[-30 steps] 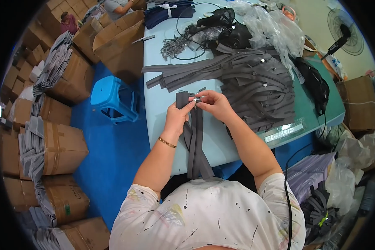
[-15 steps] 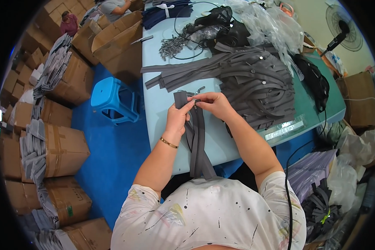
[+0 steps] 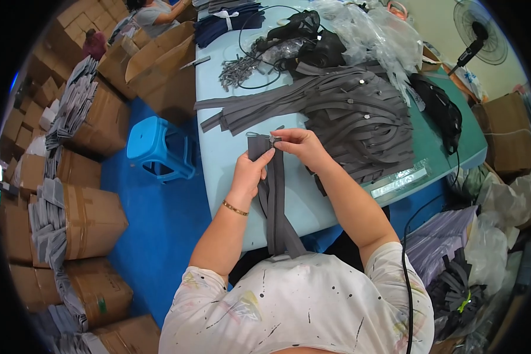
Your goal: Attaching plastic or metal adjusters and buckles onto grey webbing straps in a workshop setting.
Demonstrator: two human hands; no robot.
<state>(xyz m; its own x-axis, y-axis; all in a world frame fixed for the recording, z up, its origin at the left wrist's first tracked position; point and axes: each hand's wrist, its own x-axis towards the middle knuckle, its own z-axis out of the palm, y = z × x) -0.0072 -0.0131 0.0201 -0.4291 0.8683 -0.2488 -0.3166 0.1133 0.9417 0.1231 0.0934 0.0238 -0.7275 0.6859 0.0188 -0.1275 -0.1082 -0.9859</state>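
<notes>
A long dark grey zipper [image 3: 275, 203] hangs from my hands over the table's near edge, its lower end reaching my lap. My left hand [image 3: 251, 172] is closed around its upper part, thumb pressed on the tape. At the zipper's top end, my right hand [image 3: 304, 146] pinches a small metal slider [image 3: 273, 140] between thumb and fingertips. The fingers partly hide how the slider sits on the tape. Just beyond and to the right lies a big heap of grey zippers [image 3: 360, 127], some strips stretching left. Farther back is a small pile of grey zipper pulls [image 3: 237, 74].
The pale table [image 3: 230, 215] also bears black bags [image 3: 312, 44], clear plastic [image 3: 371, 35] and folded navy cloth [image 3: 230, 23]. On its left stand a blue stool [image 3: 150, 141] and cardboard boxes [image 3: 94, 221]. A black cable [image 3: 405, 265] hangs at my right. Another person [image 3: 156, 20] is far left.
The view has shifted slightly. My right fingers now pinch the slider at the zipper's top end, with the hand turned a little. My left hand keeps its hold on the tape.
</notes>
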